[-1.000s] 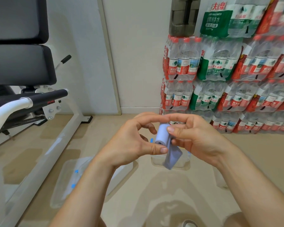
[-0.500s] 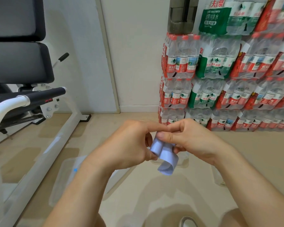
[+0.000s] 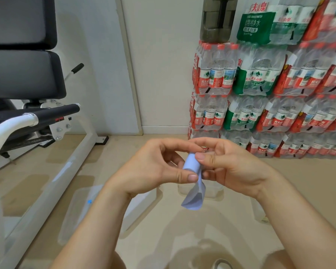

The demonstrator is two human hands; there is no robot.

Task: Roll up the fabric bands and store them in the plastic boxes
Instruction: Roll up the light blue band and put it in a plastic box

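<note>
A light blue fabric band (image 3: pixel 192 166) is partly rolled into a small cylinder in front of me. My left hand (image 3: pixel 155 169) pinches the roll from the left with thumb and fingers. My right hand (image 3: pixel 231 167) pinches it from the right, thumb on top. The band's loose looped tail (image 3: pixel 193 199) hangs below the roll. A clear plastic box (image 3: pixel 211 191) sits on the floor behind and below my hands, mostly hidden. A clear plastic lid or box (image 3: pixel 80 210) with blue clips lies on the floor under my left forearm.
A white-framed exercise machine (image 3: pixel 47 121) with black pads fills the left side. Shrink-wrapped packs of water bottles (image 3: pixel 270 94) are stacked against the wall at the right. Beige tile floor (image 3: pixel 182 239) lies below.
The hands rose slightly and the band was wound further. The thumbs shifted on the roll, and the loose tail still hangs below.
</note>
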